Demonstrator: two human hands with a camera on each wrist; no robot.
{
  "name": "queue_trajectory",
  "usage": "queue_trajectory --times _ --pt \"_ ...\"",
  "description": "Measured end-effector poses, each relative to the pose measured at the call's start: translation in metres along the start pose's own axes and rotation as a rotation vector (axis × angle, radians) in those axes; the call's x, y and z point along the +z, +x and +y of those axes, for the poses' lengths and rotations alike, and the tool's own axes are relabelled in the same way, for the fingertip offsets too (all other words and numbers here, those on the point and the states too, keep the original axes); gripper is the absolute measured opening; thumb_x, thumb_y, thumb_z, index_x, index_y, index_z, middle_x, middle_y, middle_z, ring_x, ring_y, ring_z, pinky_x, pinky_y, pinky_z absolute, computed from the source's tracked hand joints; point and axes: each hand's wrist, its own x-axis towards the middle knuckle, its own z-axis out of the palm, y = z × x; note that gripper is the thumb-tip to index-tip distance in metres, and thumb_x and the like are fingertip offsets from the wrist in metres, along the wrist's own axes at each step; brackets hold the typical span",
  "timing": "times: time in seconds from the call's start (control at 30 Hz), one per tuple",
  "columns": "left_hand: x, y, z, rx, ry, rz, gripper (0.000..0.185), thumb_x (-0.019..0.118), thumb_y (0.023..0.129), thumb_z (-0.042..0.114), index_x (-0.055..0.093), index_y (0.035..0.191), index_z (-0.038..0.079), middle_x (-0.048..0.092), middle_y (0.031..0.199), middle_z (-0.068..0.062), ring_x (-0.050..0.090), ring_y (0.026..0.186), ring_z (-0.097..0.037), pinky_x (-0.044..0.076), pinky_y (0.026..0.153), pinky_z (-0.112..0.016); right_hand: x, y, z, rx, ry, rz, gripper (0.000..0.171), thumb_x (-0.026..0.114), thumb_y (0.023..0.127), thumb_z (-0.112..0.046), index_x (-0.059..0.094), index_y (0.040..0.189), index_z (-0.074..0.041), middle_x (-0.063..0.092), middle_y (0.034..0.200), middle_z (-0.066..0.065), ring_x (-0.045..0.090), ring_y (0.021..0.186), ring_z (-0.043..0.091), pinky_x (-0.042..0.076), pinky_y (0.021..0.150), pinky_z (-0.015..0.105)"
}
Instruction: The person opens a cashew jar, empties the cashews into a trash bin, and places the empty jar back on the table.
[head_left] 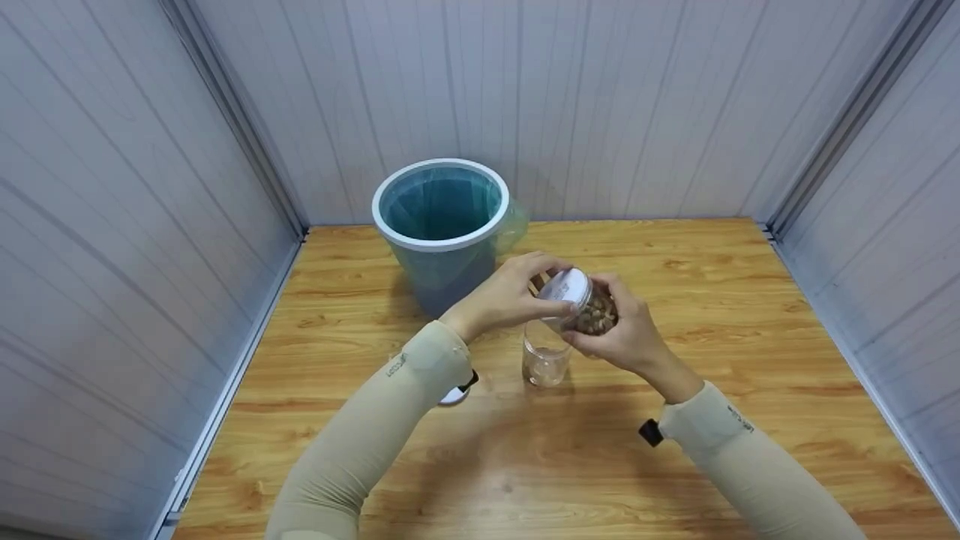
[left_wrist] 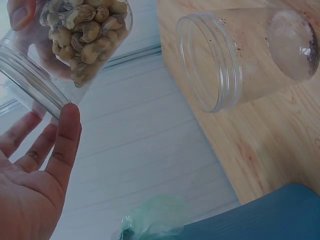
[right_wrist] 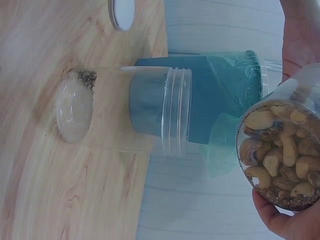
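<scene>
Cashew jar [head_left: 589, 307], gripped by right hand [head_left: 626, 337]; left hand [head_left: 510, 296] fingers curl round its white lid [head_left: 564, 286], above an empty jar [head_left: 545, 360].

Surface: wooden table [head_left: 750, 315], light orange grain, closed in by pale panelled walls on three sides.
Back left: blue-grey bin [head_left: 442, 232] with white rim and green liner, standing upright on the wood.
Centre: empty clear jar [head_left: 545, 360], lidless, upright, brown crumbs at its base.
Left of jar: white lid [right_wrist: 122, 12], lying flat, well apart from the bin.
</scene>
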Motion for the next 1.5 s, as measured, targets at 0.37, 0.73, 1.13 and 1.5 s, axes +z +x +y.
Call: queue_trajectory --times 0.37,0.73,1.13,1.5 --pt "0.005 0.002 -0.002 -0.068 -0.008 0.046 0.057 0.081 0.094 0.049 0.069 0.136 0.012 0.072 0.118 -0.003 0.067 0.098 -0.017 0.060 0.084 -0.030 0.001 0.000 0.000 0.003 0.014 -0.026 0.072 0.097 0.079 -0.011 0.057 0.137 0.000 0.072 0.129 0.017 0.072 0.110 0.026 0.062 0.087 0.025" --pt "0.001 -0.003 -0.006 0.061 -0.013 -0.065 0.084 0.078 0.096 0.049 0.042 0.167 0.021 0.049 0.161 -0.004 0.049 0.144 -0.021 0.052 0.116 -0.045 0.001 0.002 -0.003 0.048 0.027 0.023 0.075 0.095 0.078 -0.009 0.055 0.139 0.005 0.070 0.128 0.019 0.068 0.114 0.026 0.058 0.094 0.022" --pt "-0.001 -0.004 -0.012 0.179 -0.005 -0.097 0.082 0.074 0.089 0.031 0.047 0.165 0.017 0.043 0.168 -0.011 0.042 0.152 -0.028 0.047 0.121 -0.052 0.002 0.000 -0.002 0.043 0.017 0.023 0.076 0.095 0.077 -0.009 0.054 0.140 0.005 0.070 0.128 0.022 0.069 0.115 0.028 0.059 0.094 0.023" --pt "0.001 -0.002 -0.013 0.129 -0.004 -0.042 0.076 0.078 0.093 0.039 0.053 0.159 0.012 0.060 0.144 -0.008 0.057 0.125 -0.019 0.061 0.101 -0.042 0.002 -0.001 -0.003 0.045 0.028 0.009 0.075 0.096 0.078 -0.009 0.055 0.139 0.005 0.070 0.129 0.022 0.069 0.115 0.028 0.060 0.094 0.024"
